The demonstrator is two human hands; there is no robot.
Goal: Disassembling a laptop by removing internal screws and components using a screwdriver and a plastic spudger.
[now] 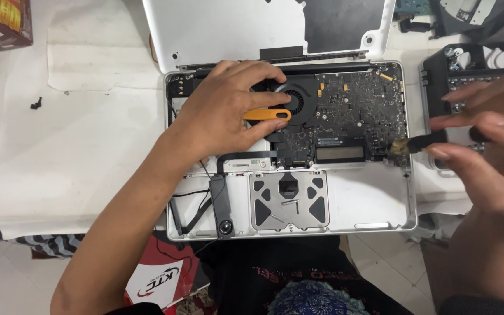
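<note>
An opened silver laptop lies upside down with its bottom cover off, showing the dark circuit board, a round black fan and the trackpad underside. My left hand rests on the laptop's upper left and holds an orange plastic pry tool whose tip points at the fan. My right hand, blurred, grips a small black-handled brush; its bristles touch the board's right edge.
The removed silver bottom cover lies behind the laptop. A black parts tray with small pieces stands at the right. White paper covers the surface on the left, with a small black part on it. A red box sits top left.
</note>
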